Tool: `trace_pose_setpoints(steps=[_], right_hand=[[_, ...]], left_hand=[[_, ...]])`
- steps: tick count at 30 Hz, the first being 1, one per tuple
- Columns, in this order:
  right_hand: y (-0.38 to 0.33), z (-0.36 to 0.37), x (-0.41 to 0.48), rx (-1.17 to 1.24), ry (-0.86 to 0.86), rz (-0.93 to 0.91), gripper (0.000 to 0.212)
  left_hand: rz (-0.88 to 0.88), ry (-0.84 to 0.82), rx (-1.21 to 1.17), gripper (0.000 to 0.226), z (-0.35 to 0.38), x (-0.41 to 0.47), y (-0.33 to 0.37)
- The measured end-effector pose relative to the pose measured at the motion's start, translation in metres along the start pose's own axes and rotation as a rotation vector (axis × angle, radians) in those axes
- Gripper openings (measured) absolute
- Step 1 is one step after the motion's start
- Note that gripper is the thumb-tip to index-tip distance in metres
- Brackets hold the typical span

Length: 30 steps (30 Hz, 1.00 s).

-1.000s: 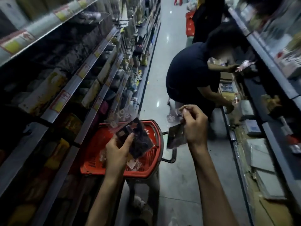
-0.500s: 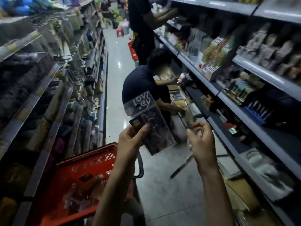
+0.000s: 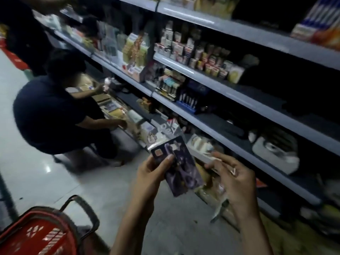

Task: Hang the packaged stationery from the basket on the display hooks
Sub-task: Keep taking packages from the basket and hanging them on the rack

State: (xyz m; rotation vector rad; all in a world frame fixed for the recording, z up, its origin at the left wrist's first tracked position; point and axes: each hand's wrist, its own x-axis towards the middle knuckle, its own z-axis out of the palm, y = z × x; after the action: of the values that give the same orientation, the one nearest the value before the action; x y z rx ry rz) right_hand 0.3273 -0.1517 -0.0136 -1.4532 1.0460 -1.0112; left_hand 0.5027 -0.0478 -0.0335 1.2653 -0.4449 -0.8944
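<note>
1. My left hand [image 3: 152, 171] is gripping a dark packet [image 3: 181, 173], thumb across the front, up near the shelves [image 3: 184, 69].
2. My right hand [image 3: 233, 179] is pinching a thin clear packet [image 3: 213, 159]. It's pretty blurry.
3. The red basket [image 3: 42, 234] is down by my left.

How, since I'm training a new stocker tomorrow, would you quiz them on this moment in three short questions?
1. True or false: the left hand holds a dark package while the right hand pinches a clear packet.
2. Where is the red basket? A: on a shelf. B: low at the wearer's left, in neither hand. C: hung on a hook.
3. Fill in: the other person, in a dark shirt, is ___ in the aisle.

Key: 1 true; 2 B; 3 crouching.
</note>
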Motion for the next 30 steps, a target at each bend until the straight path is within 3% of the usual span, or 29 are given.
trace_pose_setpoints(steps=[10, 16, 18, 20, 25, 30], right_hand=[[0.009, -0.146, -0.042, -0.094, 0.409, 0.013, 0.013], [0.009, -0.257, -0.066, -0.161, 0.559, 0.011, 0.066], [0.01, -0.297, -0.076, -0.155, 0.589, 0.003, 0.075], [0.009, -0.331, -0.084, -0.135, 0.593, -0.003, 0.069], [0.014, -0.418, -0.101, -0.15, 0.615, 0.008, 0.021], [0.019, -0.479, -0.11, -0.146, 0.657, -0.022, 0.012]], left_hand=[[-0.075, -0.39, 0.129, 0.017, 0.141, -0.019, -0.03], [-0.023, -0.645, 0.212, 0.017, 0.255, -0.065, -0.06], [-0.008, -0.751, 0.243, 0.016, 0.295, -0.085, -0.071], [0.011, -0.862, 0.295, 0.016, 0.334, -0.104, -0.082], [0.048, -1.03, 0.352, 0.014, 0.415, -0.145, -0.114], [0.024, -1.076, 0.378, 0.021, 0.473, -0.17, -0.131]])
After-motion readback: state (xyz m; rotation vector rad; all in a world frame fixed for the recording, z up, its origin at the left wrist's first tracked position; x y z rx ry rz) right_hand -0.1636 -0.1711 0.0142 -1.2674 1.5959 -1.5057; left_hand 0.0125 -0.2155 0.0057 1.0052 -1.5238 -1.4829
